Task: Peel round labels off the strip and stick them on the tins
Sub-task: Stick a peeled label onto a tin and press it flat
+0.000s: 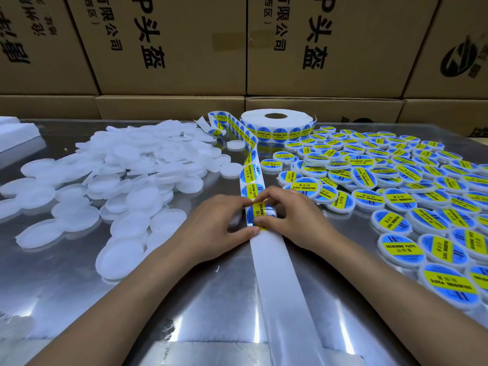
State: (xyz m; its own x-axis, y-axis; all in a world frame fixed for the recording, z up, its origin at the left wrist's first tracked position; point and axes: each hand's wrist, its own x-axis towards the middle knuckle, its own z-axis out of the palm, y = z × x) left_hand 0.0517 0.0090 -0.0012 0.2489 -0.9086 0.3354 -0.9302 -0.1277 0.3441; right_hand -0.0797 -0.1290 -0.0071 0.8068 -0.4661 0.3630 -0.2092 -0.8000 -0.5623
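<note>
Two hands, the left hand [224, 220] and the right hand [290, 215], pinch one round label [260, 213] on the strip [266, 249] near the middle of the table [79, 299], and a crooked pull could wrinkle it before it reaches a tin [126, 225].

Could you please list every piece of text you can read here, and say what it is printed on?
"SOLDERING PASTE": labelled tins, and labels on the roll.
"P头盔": cardboard boxes, rotated.
"有限公司": same boxes, smaller print.
"西区": same boxes, in brackets.
Small characters under "SOLDERING PASTE": too small to read.
Leftmost box print: cut off, unreadable.
</note>
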